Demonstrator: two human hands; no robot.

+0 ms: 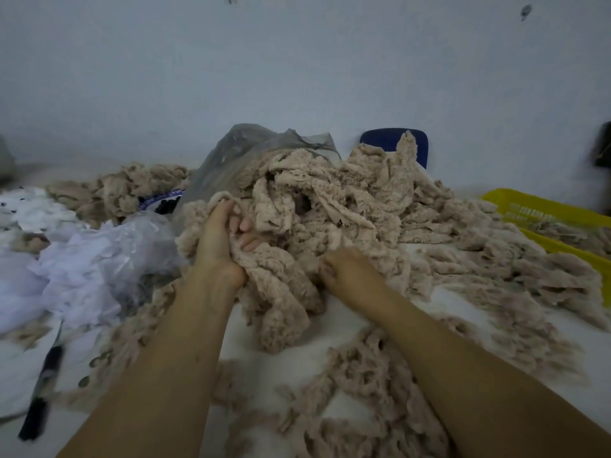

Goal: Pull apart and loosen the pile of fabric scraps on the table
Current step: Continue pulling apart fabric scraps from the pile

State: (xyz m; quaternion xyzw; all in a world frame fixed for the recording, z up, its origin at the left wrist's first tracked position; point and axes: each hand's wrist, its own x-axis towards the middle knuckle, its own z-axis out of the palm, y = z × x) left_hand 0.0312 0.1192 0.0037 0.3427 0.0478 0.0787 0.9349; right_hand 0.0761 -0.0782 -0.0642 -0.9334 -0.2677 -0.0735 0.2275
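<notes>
The pile (347,206) is a heap of beige-pink, lace-like strips, frayed and tangled. It sits mid-table, highest at the back and thinning into loose wisps that trail to its right and toward the viewer. A thick rope of it hangs down the near side, between the two hands.

The left hand (221,239) is at the pile's near left edge, thumb side up, with its fingers curled tightly round a clump of the pile. The fingertips show through the fabric. The right hand (350,269) lies lower, at the pile's near edge with its knuckles up. Its fingers are bent under and pinch the strips there. Both forearms are bare and reach in from the near edge, apart at the elbows and closer at the wrists.

The table (264,355) under the pile is white. Touching the back of the pile is a grey bag (238,150), and behind that to the right is a blue chair back (390,142). A yellow basket (535,209) lies right of the pile, with wisps over its rim. Left of the pile are crumpled white plastic (99,259) and a smaller heap (122,190) of the same strips. A dark pen (43,391), blurred, lies well to the near left.
</notes>
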